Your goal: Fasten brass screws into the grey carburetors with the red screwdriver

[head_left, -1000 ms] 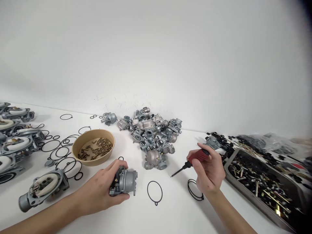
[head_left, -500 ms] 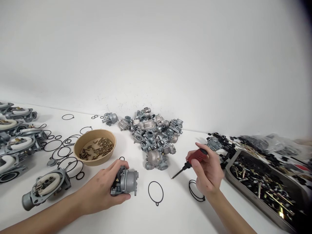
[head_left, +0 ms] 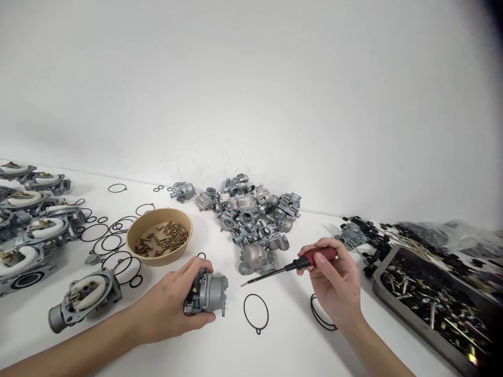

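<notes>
My left hand (head_left: 168, 303) is wrapped round a small grey metal carburetor (head_left: 210, 294) that rests on the white table. My right hand (head_left: 334, 285) grips a red-handled screwdriver (head_left: 291, 266); its thin shaft lies nearly level and points left, with the tip just right of the carburetor and above a black rubber gasket ring (head_left: 255, 313). A second black ring (head_left: 320, 314) lies partly under my right hand.
A pile of grey carburetors (head_left: 251, 220) sits behind. A tan bowl (head_left: 135, 235) holds several brass screws. Opened carburetor bodies (head_left: 84, 298) and loose black rings (head_left: 108, 238) lie left. At the right stands a metal tray (head_left: 396, 309) of dark small parts.
The screwdriver has swung down to near level, its tip moving left toward the carburetor. My left hand keeps its hold. The view has shifted slightly.
</notes>
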`<state>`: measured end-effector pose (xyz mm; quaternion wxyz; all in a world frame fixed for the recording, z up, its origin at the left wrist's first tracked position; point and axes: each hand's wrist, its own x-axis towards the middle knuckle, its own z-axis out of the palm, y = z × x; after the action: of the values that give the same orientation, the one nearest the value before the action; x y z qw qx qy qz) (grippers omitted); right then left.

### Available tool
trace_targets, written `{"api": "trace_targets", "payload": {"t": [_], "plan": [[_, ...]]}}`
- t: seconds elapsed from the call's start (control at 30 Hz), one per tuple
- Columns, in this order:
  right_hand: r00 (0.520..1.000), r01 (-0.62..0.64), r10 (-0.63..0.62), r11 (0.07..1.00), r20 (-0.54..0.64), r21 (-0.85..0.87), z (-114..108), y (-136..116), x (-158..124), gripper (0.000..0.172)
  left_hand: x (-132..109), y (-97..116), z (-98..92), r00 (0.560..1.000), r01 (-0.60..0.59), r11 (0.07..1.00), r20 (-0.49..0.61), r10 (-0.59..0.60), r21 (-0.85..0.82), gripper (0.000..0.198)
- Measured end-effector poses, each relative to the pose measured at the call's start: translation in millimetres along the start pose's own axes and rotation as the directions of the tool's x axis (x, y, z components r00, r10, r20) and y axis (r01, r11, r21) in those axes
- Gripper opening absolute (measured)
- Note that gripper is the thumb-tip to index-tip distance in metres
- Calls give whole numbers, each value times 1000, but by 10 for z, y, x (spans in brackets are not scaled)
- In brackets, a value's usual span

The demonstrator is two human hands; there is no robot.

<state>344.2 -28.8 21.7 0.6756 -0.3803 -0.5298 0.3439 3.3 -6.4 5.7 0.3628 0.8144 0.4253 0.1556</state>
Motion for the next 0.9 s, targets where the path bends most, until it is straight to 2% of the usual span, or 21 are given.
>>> {"api": "trace_targets", "payload": {"t": [0.17, 0.37, 0.9], "plan": [[988, -136, 136, 991, 72, -9, 107, 49, -116, 14, 4, 7, -6, 1000, -15, 1000, -2, 15, 14, 47], [971, -211, 218, 974, 95, -77, 165, 84, -184, 21, 8, -21, 10, 997, -67, 997, -33, 68, 30, 45], [953, -264, 273, 961, 130, -83, 176, 132, -213, 23, 7, -22, 11, 999, -33, 999, -9, 33, 23, 48]]}}
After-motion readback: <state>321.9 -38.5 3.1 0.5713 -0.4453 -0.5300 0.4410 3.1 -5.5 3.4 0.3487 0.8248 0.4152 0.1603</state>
